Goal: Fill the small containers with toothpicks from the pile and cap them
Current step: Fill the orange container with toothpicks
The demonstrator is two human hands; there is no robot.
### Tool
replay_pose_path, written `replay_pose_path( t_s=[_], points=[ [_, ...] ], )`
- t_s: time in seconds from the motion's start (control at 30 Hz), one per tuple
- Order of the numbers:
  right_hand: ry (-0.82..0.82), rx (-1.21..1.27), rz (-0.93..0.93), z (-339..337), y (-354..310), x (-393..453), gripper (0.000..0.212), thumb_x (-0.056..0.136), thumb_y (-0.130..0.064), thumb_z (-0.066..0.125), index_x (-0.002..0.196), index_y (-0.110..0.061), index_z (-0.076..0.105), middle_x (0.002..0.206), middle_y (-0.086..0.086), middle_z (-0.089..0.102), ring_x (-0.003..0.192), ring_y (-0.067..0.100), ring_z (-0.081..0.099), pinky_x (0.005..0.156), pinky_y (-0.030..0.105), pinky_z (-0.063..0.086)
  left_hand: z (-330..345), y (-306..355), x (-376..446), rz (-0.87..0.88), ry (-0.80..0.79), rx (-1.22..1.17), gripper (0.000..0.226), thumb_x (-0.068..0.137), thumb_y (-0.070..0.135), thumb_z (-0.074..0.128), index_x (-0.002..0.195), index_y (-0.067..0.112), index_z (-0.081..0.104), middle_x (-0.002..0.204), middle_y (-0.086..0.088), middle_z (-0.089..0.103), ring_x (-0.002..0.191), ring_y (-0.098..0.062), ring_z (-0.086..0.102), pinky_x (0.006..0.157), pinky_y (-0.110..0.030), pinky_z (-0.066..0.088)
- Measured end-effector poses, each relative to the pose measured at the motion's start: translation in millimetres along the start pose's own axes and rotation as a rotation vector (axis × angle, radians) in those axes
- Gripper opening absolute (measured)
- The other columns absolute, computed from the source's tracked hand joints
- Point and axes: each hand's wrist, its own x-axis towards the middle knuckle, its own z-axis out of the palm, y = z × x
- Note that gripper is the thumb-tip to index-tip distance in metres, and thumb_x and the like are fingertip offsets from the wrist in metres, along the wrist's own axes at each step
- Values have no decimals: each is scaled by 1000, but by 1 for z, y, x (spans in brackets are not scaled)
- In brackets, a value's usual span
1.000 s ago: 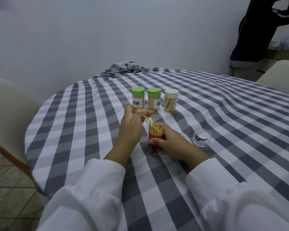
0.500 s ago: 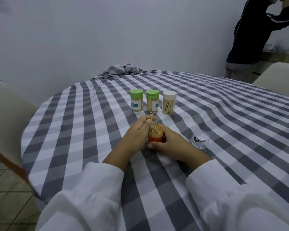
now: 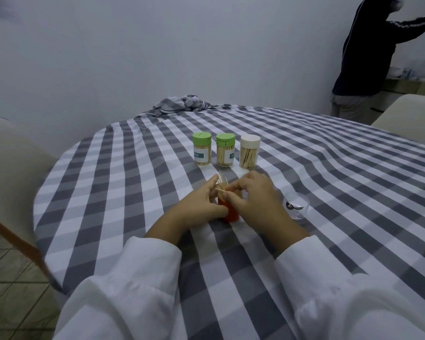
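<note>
Two hands now meet over the orange container (image 3: 228, 215) at the centre of the frame, where half a second ago only the right one held it from the side while the left dipped toward the toothpicks. The right hand (image 3: 253, 197) has risen from the container's wall to its top, and the left hand (image 3: 201, 204) has slid in against its left side. The view has also tilted up a little, so the three capped containers sit higher in the frame.

The left grip is curled close around the container, forefinger stretched up beside the toothpicks (image 3: 222, 186) that bristle from its mouth. The right grip is narrow, fingertips pinched on those toothpicks; both wrists lie low over the worktop (image 3: 329, 192). The container itself is mostly hidden behind the fingers, with only its lower part showing.

Just above the hands stand two green-capped containers (image 3: 201, 148) and a white-capped container (image 3: 249, 151) in a row, all holding toothpicks. To the right of the hands lies a clear cap (image 3: 296, 206) on the checked cloth. A bunched cloth (image 3: 182, 104) lies at the worktop's far edge, pale chairs show at left and right, and another person (image 3: 378, 57) stands in the upper right.
</note>
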Motion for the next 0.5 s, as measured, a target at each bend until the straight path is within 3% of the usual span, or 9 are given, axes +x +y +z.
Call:
replay_pose_path(
  t_s=[0.1, 0.2, 0.3, 0.5],
  points=[
    [26, 14, -3, 1, 2, 1, 23, 91, -31, 58, 109, -21, 66, 104, -7, 48, 99, 5, 39, 78, 21, 33, 4, -2, 5, 41, 64, 23, 88, 75, 30, 78, 148, 29, 28, 140, 3, 51, 124, -18, 52, 104, -40, 44],
    [25, 101, 11, 2, 5, 4, 19, 92, -26, 56, 107, -20, 65, 97, -7, 50, 90, 7, 49, 75, 18, 42, 8, -6, 7, 70, 91, -5, 76, 73, 32, 79, 139, 27, 43, 127, 4, 60, 115, -17, 58, 99, -40, 50],
    [49, 291, 52, 1, 8, 3, 8, 92, -21, 54, 96, -23, 61, 85, -9, 53, 77, 7, 53, 67, 18, 47, 9, -5, 9, 82, 98, 11, 70, 74, 27, 79, 136, 28, 45, 126, 4, 60, 114, -16, 58, 99, -39, 50],
    [147, 566, 170, -2, 13, 7, 4, 91, -17, 55, 91, -21, 56, 85, -2, 61, 81, 11, 59, 67, 19, 49, 9, 1, 9, 79, 113, 89, 73, 79, 27, 76, 141, 27, 38, 134, 4, 52, 120, -15, 51, 100, -31, 46]
  ],
)
